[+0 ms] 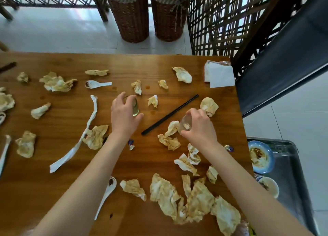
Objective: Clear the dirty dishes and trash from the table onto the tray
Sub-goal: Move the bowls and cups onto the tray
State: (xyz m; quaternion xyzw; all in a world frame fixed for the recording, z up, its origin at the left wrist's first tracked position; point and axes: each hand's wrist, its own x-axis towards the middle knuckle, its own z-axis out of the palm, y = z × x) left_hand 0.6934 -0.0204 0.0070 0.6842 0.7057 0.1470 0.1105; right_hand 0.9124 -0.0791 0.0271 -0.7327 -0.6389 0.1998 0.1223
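Note:
Each of my hands holds a small clear glass above the wooden table (53,179). My left hand (122,115) grips one glass (135,108) near the table's middle. My right hand (199,127) grips the other glass (185,124), tilted, just right of a pair of black chopsticks (170,114). Several stained, crumpled napkins (195,200) lie scattered all over the table. One white spoon (98,84) lies at the back, another white spoon (106,195) at the front. The metal tray (291,164) at the right holds a blue-rimmed plate (260,156) and a small bowl (269,186).
A stack of clean white napkins (219,75) sits at the table's back right corner. Two wicker baskets (131,15) and a lattice screen (221,22) stand behind the table. A dark chair (284,67) stands to the right, beyond the tray.

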